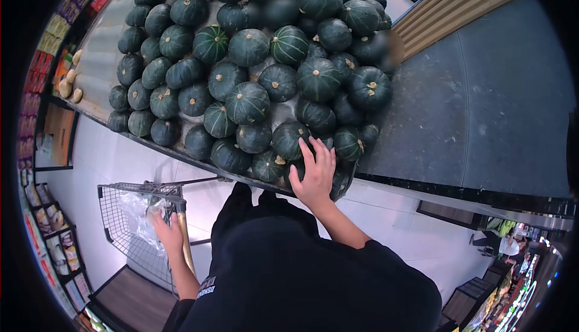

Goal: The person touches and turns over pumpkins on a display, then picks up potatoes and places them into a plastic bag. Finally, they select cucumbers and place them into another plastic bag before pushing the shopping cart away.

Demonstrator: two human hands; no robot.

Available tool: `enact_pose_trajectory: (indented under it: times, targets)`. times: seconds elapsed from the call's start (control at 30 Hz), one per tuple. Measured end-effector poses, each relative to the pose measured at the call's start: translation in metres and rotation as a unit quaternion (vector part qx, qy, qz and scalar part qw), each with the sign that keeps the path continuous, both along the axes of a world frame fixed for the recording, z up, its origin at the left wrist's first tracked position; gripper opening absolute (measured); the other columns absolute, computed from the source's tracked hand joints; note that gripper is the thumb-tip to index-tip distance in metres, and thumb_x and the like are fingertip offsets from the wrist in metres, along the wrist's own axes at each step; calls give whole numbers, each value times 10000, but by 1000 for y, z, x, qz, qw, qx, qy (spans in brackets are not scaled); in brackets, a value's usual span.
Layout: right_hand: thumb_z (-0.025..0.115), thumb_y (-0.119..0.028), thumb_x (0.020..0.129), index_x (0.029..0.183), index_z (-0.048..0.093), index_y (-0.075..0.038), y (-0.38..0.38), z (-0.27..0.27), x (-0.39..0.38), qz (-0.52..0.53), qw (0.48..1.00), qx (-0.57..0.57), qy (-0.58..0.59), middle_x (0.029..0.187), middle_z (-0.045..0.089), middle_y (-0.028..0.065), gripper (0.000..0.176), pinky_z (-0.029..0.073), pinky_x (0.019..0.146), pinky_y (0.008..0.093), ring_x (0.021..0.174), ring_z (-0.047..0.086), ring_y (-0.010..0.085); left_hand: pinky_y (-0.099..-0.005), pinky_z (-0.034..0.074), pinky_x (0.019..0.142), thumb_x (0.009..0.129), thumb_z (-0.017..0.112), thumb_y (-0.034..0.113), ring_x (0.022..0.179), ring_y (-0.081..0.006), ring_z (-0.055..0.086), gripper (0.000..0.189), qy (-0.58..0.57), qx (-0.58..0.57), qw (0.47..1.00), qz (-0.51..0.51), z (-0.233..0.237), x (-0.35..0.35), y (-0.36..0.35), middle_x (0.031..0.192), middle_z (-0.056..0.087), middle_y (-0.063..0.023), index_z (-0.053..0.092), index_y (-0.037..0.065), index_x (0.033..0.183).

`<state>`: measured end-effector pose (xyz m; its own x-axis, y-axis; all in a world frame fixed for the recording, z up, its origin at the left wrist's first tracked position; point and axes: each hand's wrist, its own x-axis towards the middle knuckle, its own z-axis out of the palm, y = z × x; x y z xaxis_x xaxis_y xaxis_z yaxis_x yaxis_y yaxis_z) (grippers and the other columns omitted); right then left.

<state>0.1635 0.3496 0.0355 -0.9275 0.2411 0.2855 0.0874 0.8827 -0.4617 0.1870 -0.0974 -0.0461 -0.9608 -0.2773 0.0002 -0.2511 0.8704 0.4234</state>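
Dark green kabocha squashes are heaped on the display stand in front of me. My right hand reaches over the stand's near edge with its fingers spread, and its fingertips touch or hover just over a squash in the front row. At the lower left, my left hand is over the wire shopping cart. Its fingers and thumb are closed around part of a clear plastic bag, whose loose film hangs inside the cart basket.
A dark, flat display surface adjoins the heap on the right, beside a ribbed tan panel. Tan-skinned produce lies at the far left. Packaged goods fill shelves on the left. Another person is in the right background.
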Motion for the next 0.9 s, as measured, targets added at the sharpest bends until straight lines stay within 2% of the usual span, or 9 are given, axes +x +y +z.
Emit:
enact_pose_trajectory:
  times: [0.1,0.17,0.2,0.27,0.37,0.4,0.53,0.7,0.9]
  targets:
    - [692,-194,788,1445,499,-103,1,2,1,12,1000,-16,-8,1441,466,170,691,205,1181,592,1391,398,369,-461,447,1004,1064,426,400,1160,-419,598,526,-72,113,989,61,-43,35,-8,1236,616,-292,571,-55,1284]
    - [699,-179,779,1457,483,-103,2,0,2,18,1000,-20,-11,1440,454,174,716,202,1183,597,1404,378,369,-493,506,856,1035,494,425,973,-431,670,463,-45,113,988,97,-12,30,24,1013,690,-268,622,9,1191]
    - [700,-177,781,1459,480,-102,4,0,3,22,999,-30,-12,1435,455,175,716,195,1184,602,1407,374,371,-493,506,856,1035,494,425,973,-431,670,463,-42,115,987,99,1,26,41,1013,690,-268,622,9,1191]
    - [692,-136,790,1440,497,-79,5,4,5,26,999,-30,-2,1395,478,179,681,251,1170,565,1369,409,377,-531,508,718,994,559,467,815,-457,674,421,-122,-64,989,47,16,16,61,827,692,-238,646,60,1059]
    - [675,-77,796,1405,532,-57,5,9,9,26,996,-69,48,1354,500,182,626,338,1125,502,1304,461,375,-555,490,671,956,606,498,769,-474,655,432,-49,-4,998,27,6,10,53,766,677,-230,633,67,962]
    - [657,-20,787,1323,591,-35,-3,17,9,23,994,-60,85,1293,535,185,540,396,1069,453,1235,504,369,-555,488,660,955,610,496,761,-472,654,424,-37,18,999,19,5,7,51,769,673,-237,645,74,964]
    - [646,9,781,1172,649,-21,-54,33,5,115,974,-101,164,1185,586,184,392,431,1018,444,1153,549,363,-557,485,646,942,626,492,738,-465,655,392,-37,34,998,41,13,6,54,747,670,-226,651,104,984]
    - [655,-4,757,1097,663,-38,-161,21,3,344,915,-190,94,1103,592,152,342,474,930,445,1058,578,350,-547,499,641,935,635,481,726,-454,663,370,-54,65,996,-13,11,37,55,732,675,-205,662,116,991]
    - [684,-91,791,1084,671,-60,-268,-54,21,486,864,-129,27,1150,596,139,295,468,975,461,1143,563,337,-419,526,818,910,685,172,907,-352,677,316,68,209,973,-67,15,106,23,1018,695,-199,671,4,1178]
